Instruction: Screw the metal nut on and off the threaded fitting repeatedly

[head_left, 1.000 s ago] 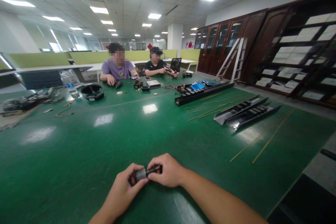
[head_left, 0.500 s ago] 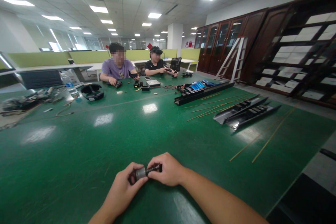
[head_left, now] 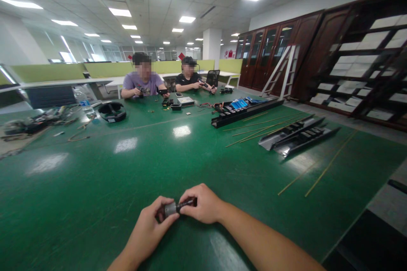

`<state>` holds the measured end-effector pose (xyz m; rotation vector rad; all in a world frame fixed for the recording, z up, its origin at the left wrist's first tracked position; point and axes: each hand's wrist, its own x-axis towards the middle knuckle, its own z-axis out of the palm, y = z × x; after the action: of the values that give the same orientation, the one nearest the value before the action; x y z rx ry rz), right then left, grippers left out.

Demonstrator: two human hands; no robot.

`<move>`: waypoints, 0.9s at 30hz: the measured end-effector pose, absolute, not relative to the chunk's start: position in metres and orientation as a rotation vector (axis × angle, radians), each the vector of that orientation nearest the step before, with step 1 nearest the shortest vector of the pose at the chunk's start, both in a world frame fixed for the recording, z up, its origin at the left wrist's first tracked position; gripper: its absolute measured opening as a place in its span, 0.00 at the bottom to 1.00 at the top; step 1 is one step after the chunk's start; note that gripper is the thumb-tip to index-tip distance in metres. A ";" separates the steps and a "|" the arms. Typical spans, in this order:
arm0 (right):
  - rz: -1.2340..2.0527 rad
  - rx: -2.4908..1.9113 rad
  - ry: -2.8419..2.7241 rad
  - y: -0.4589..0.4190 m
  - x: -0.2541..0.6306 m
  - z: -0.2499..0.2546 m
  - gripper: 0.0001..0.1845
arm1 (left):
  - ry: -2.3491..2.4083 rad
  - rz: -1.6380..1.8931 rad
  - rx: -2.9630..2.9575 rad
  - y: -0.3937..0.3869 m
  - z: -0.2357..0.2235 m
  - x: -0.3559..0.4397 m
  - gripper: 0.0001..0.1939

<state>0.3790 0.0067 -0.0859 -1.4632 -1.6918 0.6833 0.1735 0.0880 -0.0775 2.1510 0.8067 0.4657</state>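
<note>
Near the front of the green table, a small grey metal cylinder [head_left: 170,209] lies almost level between my two hands. A dark, narrower ridged shaft [head_left: 186,205] juts from its right side. My left hand [head_left: 155,220] is closed around the cylinder, thumb in front and fingers behind. With thumb and fingers, my right hand [head_left: 202,205] pinches the shaft. Fingers cover the cylinder's left end and part of the shaft, so its exact kind cannot be made out.
Across the green table [head_left: 152,161] sit two people handling dark parts. Black metal channels [head_left: 295,133] and thin yellowish rods [head_left: 329,167] lie to the right. A black headset [head_left: 112,111] and tangled cables [head_left: 32,123] are at the left. A stepladder [head_left: 286,72] stands beyond.
My right hand has shifted very slightly at the shaft; my left hand looks the same. The person in purple has raised one hand with a dark part from the table toward the chest.
</note>
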 end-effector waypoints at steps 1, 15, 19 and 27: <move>0.685 -1.468 -1.690 0.007 0.379 -0.086 0.10 | 0.805 0.460 2.148 0.088 -0.078 0.174 0.17; 0.689 -1.457 -1.673 0.006 0.379 -0.084 0.10 | 0.810 0.448 2.142 0.089 -0.079 0.173 0.17; 0.721 -1.446 -1.646 0.006 0.378 -0.084 0.11 | 0.811 0.454 2.125 0.089 -0.080 0.173 0.17; 0.701 -1.456 -1.620 0.007 0.378 -0.087 0.11 | 0.796 0.529 2.093 0.087 -0.076 0.173 0.16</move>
<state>0.3785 0.0072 -0.0869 -1.4564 -1.6196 0.7013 0.1735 0.0873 -0.0764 2.0935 0.7957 0.5292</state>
